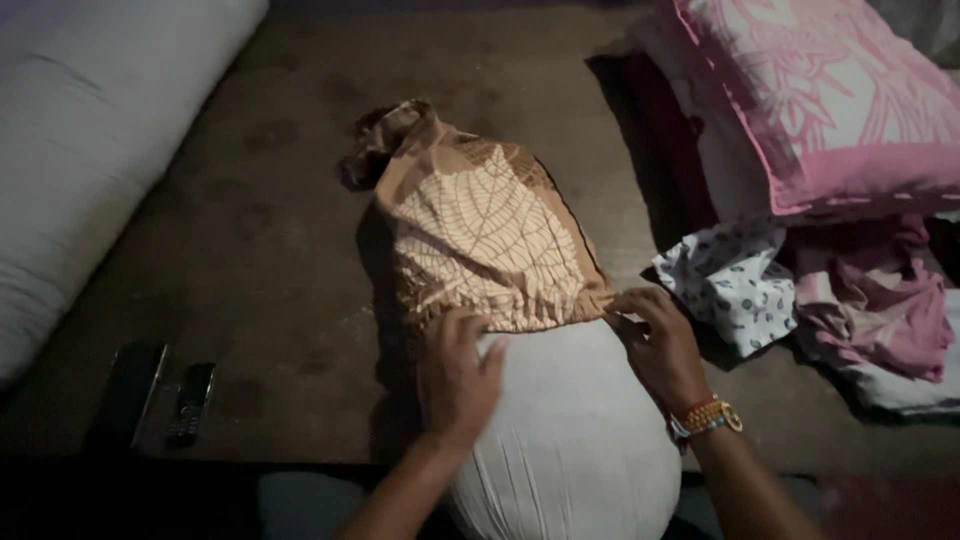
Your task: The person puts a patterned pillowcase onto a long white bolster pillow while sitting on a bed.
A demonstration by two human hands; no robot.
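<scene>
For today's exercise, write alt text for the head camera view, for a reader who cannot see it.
Two hands, the left hand and right hand, grip the open edge of a brown leaf-patterned pillowcase partly covering a white pillow on a dim brown surface. A pink pillow and crumpled cloths lie to the right.

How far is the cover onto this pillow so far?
Roughly half done: the brown leaf-print cover sheathes the far half of the white pillow. In hand: left hand and right hand grip the cover's open edge at either side. Left: the near white half is bare.
</scene>
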